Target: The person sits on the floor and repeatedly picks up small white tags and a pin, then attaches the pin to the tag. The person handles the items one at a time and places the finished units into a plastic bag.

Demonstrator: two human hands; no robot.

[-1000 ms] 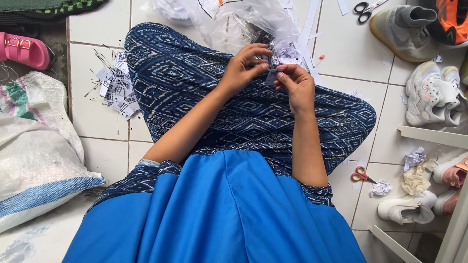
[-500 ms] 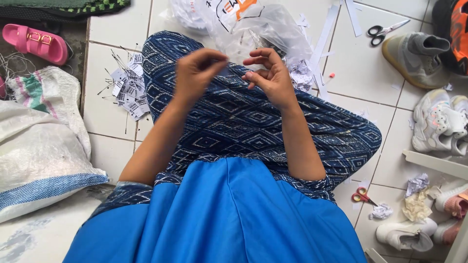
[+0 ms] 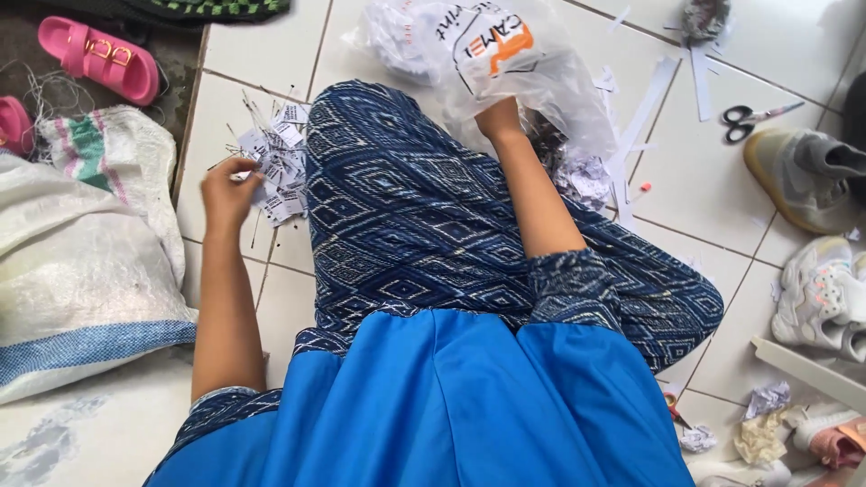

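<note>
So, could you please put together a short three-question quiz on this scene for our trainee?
1. True or false: the right hand is reaching into the clear plastic bag.
2. What is the left hand touching? A) black-handled scissors B) the pile of small paper tags C) the pink sandal
3. Fill in: the black-handled scissors lie on the tiled floor beside a beige ____.

Key
1. True; the hand is inside the bag's opening.
2. B; the pink sandal lies apart, further away.
3. Shoe.
</note>
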